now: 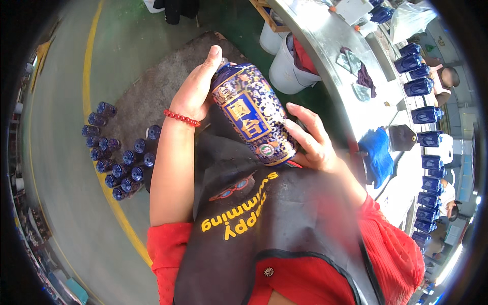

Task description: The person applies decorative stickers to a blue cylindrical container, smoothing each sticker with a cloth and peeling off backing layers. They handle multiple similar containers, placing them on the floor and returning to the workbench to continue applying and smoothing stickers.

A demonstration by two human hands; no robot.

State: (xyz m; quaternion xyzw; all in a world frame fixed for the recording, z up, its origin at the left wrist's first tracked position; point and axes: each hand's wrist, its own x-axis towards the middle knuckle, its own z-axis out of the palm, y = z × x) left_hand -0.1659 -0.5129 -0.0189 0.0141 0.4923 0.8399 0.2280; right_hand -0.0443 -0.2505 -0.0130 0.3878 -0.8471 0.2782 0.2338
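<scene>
Tilted in front of my apron is a dark blue bottle (267, 104) covered in gold and white floral decoration, with a framed gold label panel facing up. My left hand (195, 89), with a red bead bracelet at the wrist, wraps round its neck end, thumb raised along the top. At the base end, my right hand (312, 140) holds the lower side with its fingers against the surface. The bottle's far side and part of my left fingers are hidden. A dark apron (229, 203) with yellow lettering covers my front.
Several similar blue bottles (122, 170) stand on the floor at left, near a yellow line (87, 66). A metal workbench (325, 46) curves along the right, with a blue cloth (378, 152) and a row of blue bottles (427, 114). White buckets (284, 73) stand beneath it. Other people sit beyond.
</scene>
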